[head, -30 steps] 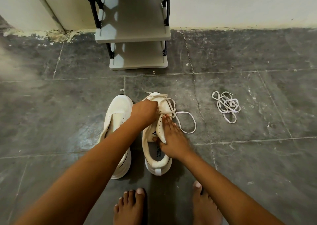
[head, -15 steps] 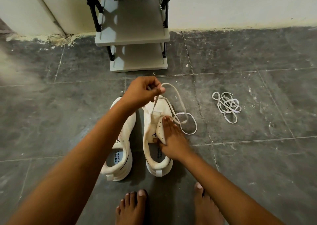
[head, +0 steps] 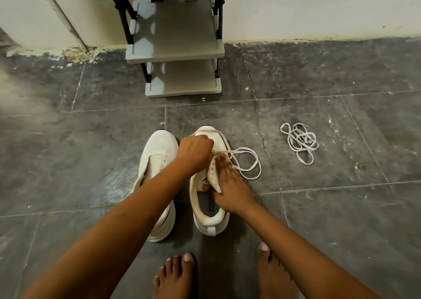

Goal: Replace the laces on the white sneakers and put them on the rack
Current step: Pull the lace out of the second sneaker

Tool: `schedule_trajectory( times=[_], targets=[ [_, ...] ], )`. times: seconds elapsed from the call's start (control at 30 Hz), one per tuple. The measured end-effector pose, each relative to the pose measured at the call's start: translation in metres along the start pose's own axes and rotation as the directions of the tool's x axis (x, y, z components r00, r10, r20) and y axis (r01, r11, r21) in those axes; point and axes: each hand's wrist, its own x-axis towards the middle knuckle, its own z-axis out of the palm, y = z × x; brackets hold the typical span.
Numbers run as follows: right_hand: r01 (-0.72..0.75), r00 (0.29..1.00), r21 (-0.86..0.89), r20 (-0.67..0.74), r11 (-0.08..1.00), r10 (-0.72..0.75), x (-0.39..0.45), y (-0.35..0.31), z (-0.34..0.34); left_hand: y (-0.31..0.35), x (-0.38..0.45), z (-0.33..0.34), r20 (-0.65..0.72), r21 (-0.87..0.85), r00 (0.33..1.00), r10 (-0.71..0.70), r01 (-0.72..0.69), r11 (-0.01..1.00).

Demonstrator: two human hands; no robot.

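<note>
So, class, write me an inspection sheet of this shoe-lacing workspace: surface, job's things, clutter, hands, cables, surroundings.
Surface: dark tiled floor, scuffed, pale specks.
Job's things: two white sneakers side by side; left sneaker unlaced; right sneaker with a lace looping onto the floor.
Clutter: loose lace bundle to the right.
Hands: left hand gripping the lace; right hand on the sneaker's eyelet flap.
Cables: nothing seen.
Surroundings: shoe rack against pale wall; bare feet.

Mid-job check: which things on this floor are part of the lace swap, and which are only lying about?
Part of the job:
- right sneaker, held by the right hand
- its lace, pulled by the left hand
- left sneaker, no lace showing
- loose lace pile
- rack

Lying about:
- nothing else visible on the floor
</note>
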Motion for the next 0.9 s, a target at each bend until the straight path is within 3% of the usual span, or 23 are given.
schedule_trajectory(
  times=[0.07,0.1,0.17,0.2,0.23,0.27,0.3,0.37,0.4,0.43,0.73,0.77,0.83,0.9],
  targets=[
    [0.0,1.0,0.008,-0.001,1.0,0.0,-0.001,0.001,-0.001,-0.007,-0.004,-0.012,0.044,-0.293,0.999,-0.002,0.015,0.956],
    [0.001,1.0,0.01,0.0,1.0,-0.001,-0.002,0.001,-0.002,-0.011,-0.007,-0.021,0.048,-0.52,0.998,0.035,-0.005,0.854],
    [0.005,1.0,0.008,0.007,1.0,-0.005,-0.003,0.002,-0.002,-0.015,-0.021,-0.043,0.03,-0.881,0.993,0.112,-0.027,0.473],
    [0.005,1.0,0.003,0.002,1.0,-0.005,-0.002,0.001,-0.002,-0.018,-0.025,-0.05,0.008,-0.951,0.993,0.115,-0.028,0.309],
    [0.006,1.0,-0.008,-0.008,1.0,-0.006,-0.002,0.001,-0.001,-0.02,-0.027,-0.052,-0.001,-0.976,0.996,0.094,-0.022,0.219],
    [0.004,1.0,-0.02,-0.014,1.0,-0.005,-0.001,0.0,-0.001,-0.023,-0.026,-0.048,0.007,-0.976,0.999,0.052,-0.004,0.216],
    [0.002,1.0,-0.026,-0.015,1.0,-0.002,-0.001,0.0,0.0,-0.026,-0.022,-0.041,0.023,-0.949,1.0,0.006,0.02,0.314],
    [-0.002,1.0,-0.029,-0.011,1.0,0.002,-0.001,-0.001,0.0,-0.028,-0.013,-0.019,0.092,-0.669,0.996,-0.023,0.078,0.739],
    [-0.004,1.0,-0.028,-0.009,1.0,0.004,-0.002,-0.001,-0.001,-0.025,-0.011,-0.008,0.129,-0.472,0.991,-0.031,0.089,0.877],
    [-0.006,1.0,-0.028,-0.006,1.0,0.005,-0.002,-0.001,-0.001,-0.022,-0.01,-0.001,0.145,-0.337,0.988,-0.048,0.095,0.937],
    [-0.018,0.999,-0.029,0.032,0.999,0.019,-0.001,-0.001,-0.003,-0.005,-0.001,-0.007,0.112,-0.07,0.993,-0.023,0.031,0.997],
    [-0.015,0.999,-0.034,0.036,0.999,0.016,0.0,-0.002,-0.002,-0.006,-0.003,-0.01,0.091,-0.135,0.996,-0.025,0.038,0.99],
    [-0.01,0.999,-0.056,0.041,0.998,0.013,0.002,0.0,-0.001,-0.005,-0.005,-0.025,0.043,-0.435,0.999,-0.001,0.02,0.9],
    [-0.013,0.998,-0.071,0.057,0.997,0.017,0.002,0.001,-0.002,-0.001,-0.016,-0.05,-0.004,-0.751,1.0,0.03,-0.023,0.66]
  ],
)
